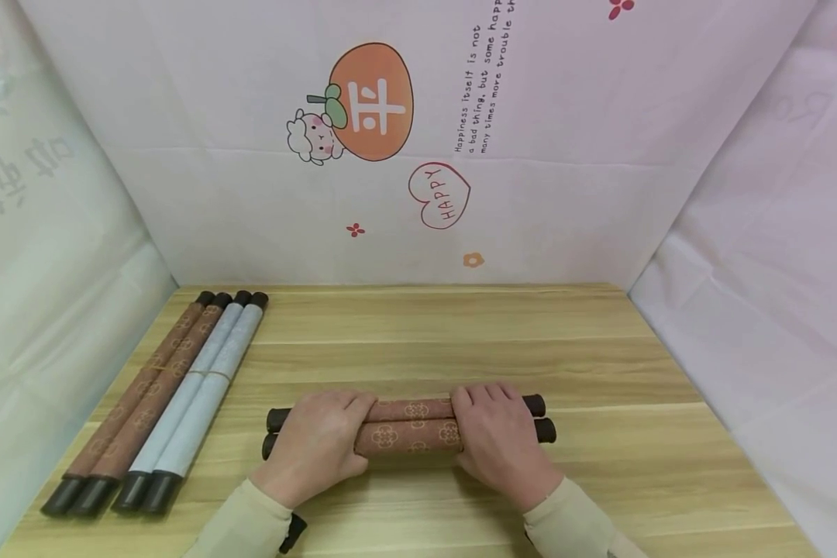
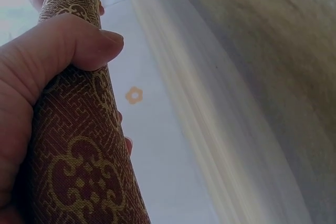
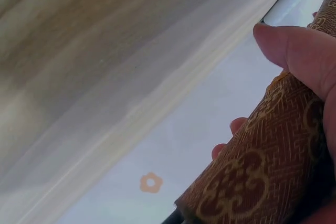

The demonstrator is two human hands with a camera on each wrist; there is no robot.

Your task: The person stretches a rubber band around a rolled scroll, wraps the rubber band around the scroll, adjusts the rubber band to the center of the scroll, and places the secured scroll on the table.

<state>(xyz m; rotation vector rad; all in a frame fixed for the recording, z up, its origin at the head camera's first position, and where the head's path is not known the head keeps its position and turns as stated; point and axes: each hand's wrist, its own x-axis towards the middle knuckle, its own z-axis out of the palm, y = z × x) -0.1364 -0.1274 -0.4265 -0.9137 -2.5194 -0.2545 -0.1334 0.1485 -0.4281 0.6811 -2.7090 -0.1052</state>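
A brown hanging scroll (image 1: 413,436) with gold floral patterns lies crosswise at the front of the table, its two rolls side by side. Black knobs stick out past both hands. My left hand (image 1: 321,438) grips its left part, and my right hand (image 1: 500,435) holds the right part. In the left wrist view the thumb (image 2: 86,43) lies over the patterned backing (image 2: 86,177). The right wrist view shows the other thumb (image 3: 294,51) along the scroll (image 3: 247,171), with fingertips showing at its far side. Most of the fingers are hidden behind the rolls.
At the left of the wooden table (image 1: 418,341) lie a brown double-rolled scroll (image 1: 142,395) and a pale blue one (image 1: 202,387), side by side and slanted, each with a thin tie. White printed cloth (image 1: 251,217) walls the back and both sides.
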